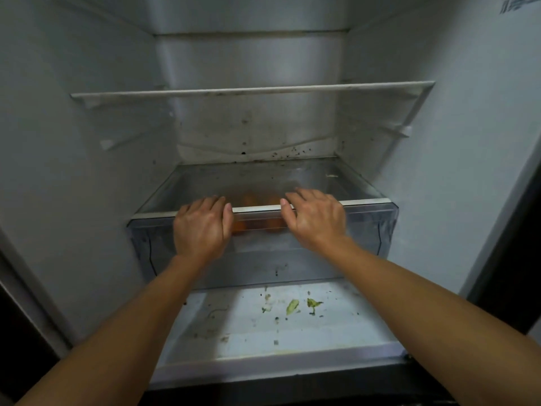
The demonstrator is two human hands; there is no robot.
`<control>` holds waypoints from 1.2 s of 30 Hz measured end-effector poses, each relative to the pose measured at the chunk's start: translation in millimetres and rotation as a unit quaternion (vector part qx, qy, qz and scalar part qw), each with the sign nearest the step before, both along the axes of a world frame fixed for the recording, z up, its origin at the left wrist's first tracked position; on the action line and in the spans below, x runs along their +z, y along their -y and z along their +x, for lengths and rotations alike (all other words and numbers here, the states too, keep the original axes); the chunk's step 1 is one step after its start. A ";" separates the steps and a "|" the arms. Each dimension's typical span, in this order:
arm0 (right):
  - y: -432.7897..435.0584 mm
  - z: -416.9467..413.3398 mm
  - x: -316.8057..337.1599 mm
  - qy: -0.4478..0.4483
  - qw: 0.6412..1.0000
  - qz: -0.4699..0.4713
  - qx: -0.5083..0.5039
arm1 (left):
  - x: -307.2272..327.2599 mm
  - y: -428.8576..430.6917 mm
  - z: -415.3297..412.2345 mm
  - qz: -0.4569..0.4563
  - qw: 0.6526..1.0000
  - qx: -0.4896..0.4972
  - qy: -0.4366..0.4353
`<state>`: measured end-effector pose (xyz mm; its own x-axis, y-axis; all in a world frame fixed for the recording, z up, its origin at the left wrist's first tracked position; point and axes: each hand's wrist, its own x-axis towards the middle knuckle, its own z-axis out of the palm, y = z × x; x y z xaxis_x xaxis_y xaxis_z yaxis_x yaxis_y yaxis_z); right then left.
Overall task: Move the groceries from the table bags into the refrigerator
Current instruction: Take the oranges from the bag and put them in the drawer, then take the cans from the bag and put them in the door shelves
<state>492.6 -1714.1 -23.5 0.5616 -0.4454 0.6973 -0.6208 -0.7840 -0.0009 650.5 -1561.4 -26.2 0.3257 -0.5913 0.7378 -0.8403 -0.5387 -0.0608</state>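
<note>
I am looking into an open refrigerator. A clear crisper drawer (366, 230) sits at mid height under a glass shelf with a white front trim (363, 202). Two or three orange items (273, 225) show blurred through the drawer front and the glass, between my hands. My left hand (202, 227) lies over the drawer's upper front edge at the left, fingers curled over the trim. My right hand (314, 219) lies over the same edge at the right, fingers spread onto the glass. No bags are in view.
A bare glass shelf (251, 90) spans the fridge above. The white floor (234, 323) below the drawer carries green leaf scraps (292, 306) and dirt specks. Grey side walls close in left and right; a dark door edge (509, 253) runs down the right.
</note>
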 end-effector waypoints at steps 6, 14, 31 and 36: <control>-8.7 -9.5 12.5 -0.076 0.996 0.057 0.000 | 10.0 -8.2 -5.2 0.075 0.997 -0.003 -0.031; -53.9 -67.7 17.0 -0.029 0.995 0.059 0.076 | 10.3 -73.5 -53.4 0.083 0.994 -0.067 -0.006; -280.5 -106.5 -52.3 -0.129 0.949 0.087 0.275 | -66.9 -340.5 -191.9 0.155 0.979 0.047 -0.124; -380.4 -124.6 -100.2 -0.181 0.899 0.103 0.385 | -112.5 -465.2 -256.4 0.189 0.953 0.148 -0.187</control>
<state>368.1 -1333.7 -123.7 0.9324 0.0733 0.3538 0.1163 -0.9880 -0.1018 394.0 -1096.2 -138.7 0.7184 -0.6324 0.2899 -0.6554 -0.7550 -0.0229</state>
